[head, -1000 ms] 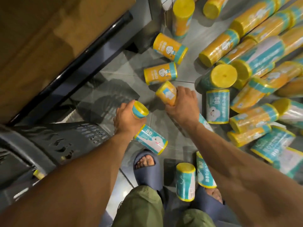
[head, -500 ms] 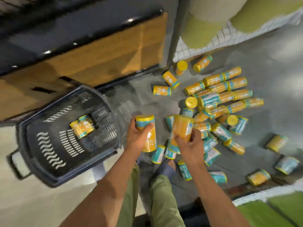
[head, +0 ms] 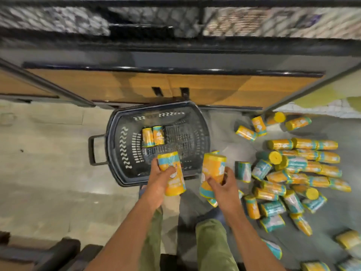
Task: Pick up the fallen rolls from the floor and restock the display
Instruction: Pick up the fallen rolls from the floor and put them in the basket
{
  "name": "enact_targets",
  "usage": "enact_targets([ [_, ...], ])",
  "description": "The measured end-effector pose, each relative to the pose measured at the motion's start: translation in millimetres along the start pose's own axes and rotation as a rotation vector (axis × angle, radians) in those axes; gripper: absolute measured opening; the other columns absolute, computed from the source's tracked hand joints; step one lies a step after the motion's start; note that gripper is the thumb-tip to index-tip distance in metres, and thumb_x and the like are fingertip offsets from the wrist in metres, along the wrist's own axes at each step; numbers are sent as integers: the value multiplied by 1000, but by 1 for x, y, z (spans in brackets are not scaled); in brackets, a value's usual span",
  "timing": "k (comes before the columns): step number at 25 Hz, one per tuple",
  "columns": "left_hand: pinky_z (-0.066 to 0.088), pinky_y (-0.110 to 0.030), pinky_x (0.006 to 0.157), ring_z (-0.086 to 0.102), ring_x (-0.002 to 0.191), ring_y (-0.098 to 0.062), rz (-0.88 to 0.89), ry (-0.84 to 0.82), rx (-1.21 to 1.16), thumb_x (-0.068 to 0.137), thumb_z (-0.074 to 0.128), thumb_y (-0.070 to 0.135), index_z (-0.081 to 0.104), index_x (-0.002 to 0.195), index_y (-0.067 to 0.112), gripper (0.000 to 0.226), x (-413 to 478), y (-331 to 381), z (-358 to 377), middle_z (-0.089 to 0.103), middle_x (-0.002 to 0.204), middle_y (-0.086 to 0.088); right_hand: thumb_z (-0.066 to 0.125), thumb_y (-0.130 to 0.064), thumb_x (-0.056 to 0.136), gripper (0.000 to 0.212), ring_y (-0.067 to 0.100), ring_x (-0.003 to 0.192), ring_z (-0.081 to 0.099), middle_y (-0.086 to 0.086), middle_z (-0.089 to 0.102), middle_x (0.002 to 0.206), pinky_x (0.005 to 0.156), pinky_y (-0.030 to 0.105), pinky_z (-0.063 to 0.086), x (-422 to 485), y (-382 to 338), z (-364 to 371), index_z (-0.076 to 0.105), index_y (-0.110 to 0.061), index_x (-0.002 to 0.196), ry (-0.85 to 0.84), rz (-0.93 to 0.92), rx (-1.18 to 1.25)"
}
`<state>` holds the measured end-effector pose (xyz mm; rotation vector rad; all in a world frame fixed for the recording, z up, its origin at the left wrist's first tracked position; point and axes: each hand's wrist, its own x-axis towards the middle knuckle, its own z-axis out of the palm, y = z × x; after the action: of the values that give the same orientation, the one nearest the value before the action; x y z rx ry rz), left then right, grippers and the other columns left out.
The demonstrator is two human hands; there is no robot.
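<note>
My left hand [head: 159, 179] grips yellow-and-teal rolls [head: 172, 173] above the near rim of a dark plastic basket [head: 117, 145]. My right hand [head: 222, 185] holds more of these rolls [head: 212, 171] just right of that rim. Two rolls [head: 153, 135] lie side by side on the basket floor. Several fallen rolls [head: 293, 169] are scattered on the grey floor to the right.
A wooden-fronted display base [head: 175, 87] with a black rail stands behind the basket, wire shelving [head: 175, 20] above it. Beige floor tiles [head: 48, 153] spread to the left. My legs in green trousers [head: 211, 245] stand below the hands. Dark objects [head: 48, 253] sit bottom left.
I have risen from the floor with rolls in both hands. The view has swung left, so the basket now lies straight ahead and both hands are at its near rim.
</note>
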<state>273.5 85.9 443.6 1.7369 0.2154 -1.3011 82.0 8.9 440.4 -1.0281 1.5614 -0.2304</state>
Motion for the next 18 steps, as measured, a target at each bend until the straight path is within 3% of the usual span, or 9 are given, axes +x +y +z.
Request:
enact_targets([
  [2,59,-53,87,72,100,-29,-20,16,32,86,71,-1,51,125,26,51,37,3,-48,70,117,-11,79,-12,87,28,9,77,69,1,73,91,74,30,57,16,-9,53,61,-16,109,-28,6,-35],
  [4,59,-42,80,72,97,-21,-26,24,89,86,73,-1,48,129,28,58,74,9,-77,71,115,-4,77,-11,89,26,0,72,67,2,73,91,65,14,52,37,-20,102,62,-13,110,-40,9,-80],
  [7,56,-31,81,69,96,-11,7,-14,136,81,82,4,46,126,28,63,130,10,-96,69,109,6,78,-11,88,38,5,73,67,10,74,101,57,10,49,84,-18,162,61,-6,121,-31,53,-107],
  [9,56,-31,83,69,98,-15,45,14,173,77,87,8,50,121,21,60,167,4,-96,68,106,4,81,-13,85,40,0,66,66,4,73,94,52,8,46,120,-11,188,62,-7,120,-24,58,-178],
  [11,57,-34,87,68,97,-15,54,33,245,74,90,15,52,117,19,58,203,-7,-93,68,105,3,83,-18,82,40,-2,65,67,-2,73,90,54,11,48,159,4,206,64,-12,117,-15,60,-232],
  [16,59,-37,87,71,91,-14,115,145,393,67,91,32,56,120,21,65,331,-51,-74,74,103,3,84,-35,73,46,19,89,72,-3,74,97,84,37,60,267,54,244,67,-21,113,-19,47,-393],
  [18,59,-37,87,71,95,-18,141,243,488,64,89,44,60,122,19,70,387,-72,-60,74,104,3,83,-37,74,48,21,95,72,-1,75,104,87,35,58,316,81,259,68,-21,117,-23,17,-460],
])
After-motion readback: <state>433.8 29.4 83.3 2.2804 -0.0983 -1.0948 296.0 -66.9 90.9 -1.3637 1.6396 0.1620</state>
